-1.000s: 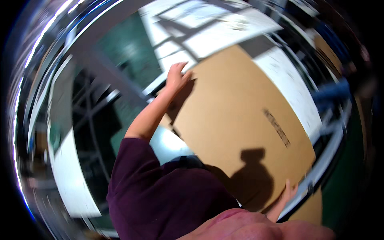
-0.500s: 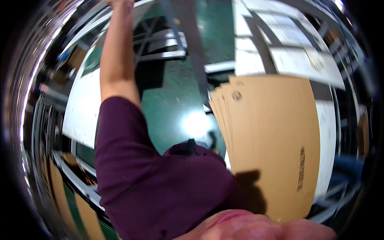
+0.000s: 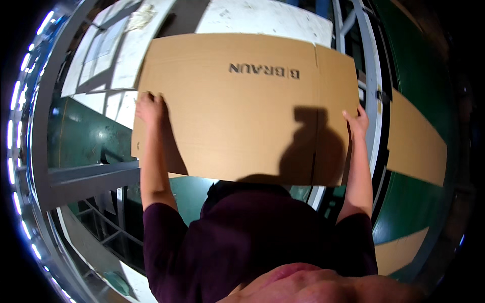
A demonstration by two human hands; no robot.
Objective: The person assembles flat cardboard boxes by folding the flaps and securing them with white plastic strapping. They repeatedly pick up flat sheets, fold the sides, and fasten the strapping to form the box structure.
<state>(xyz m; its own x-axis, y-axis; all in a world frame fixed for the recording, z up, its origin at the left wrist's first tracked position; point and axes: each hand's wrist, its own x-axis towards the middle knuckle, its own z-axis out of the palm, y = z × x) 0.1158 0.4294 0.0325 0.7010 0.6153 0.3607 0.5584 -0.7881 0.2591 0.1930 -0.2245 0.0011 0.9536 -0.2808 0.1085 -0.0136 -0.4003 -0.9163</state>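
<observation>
A large brown flattened cardboard box (image 3: 217,116) lies in front of me across a white table (image 3: 262,20), dark printing on its upper side and a crease near its right end. My left hand (image 3: 150,107) grips its left edge, fingers bent round the border. At the opposite end my right hand (image 3: 357,122) clasps the right edge, thumb on top and the other fingers partly hidden beneath. Whether more flattened boxes lie under this one I cannot tell. A shadow falls over its lower right part.
Grey metal framing (image 3: 91,184) runs along the left, and a metal rail (image 3: 374,96) stands at the right. Past that rail another cardboard sheet (image 3: 414,141) rests low down. A pale crumpled thing (image 3: 140,17) lies on the table's far left. Green floor shows between the frames.
My view has turned, bringing the cardboard from my right to straight ahead. My left arm, stretched far forward before, has come to its left edge. My right hand now shows on its right edge.
</observation>
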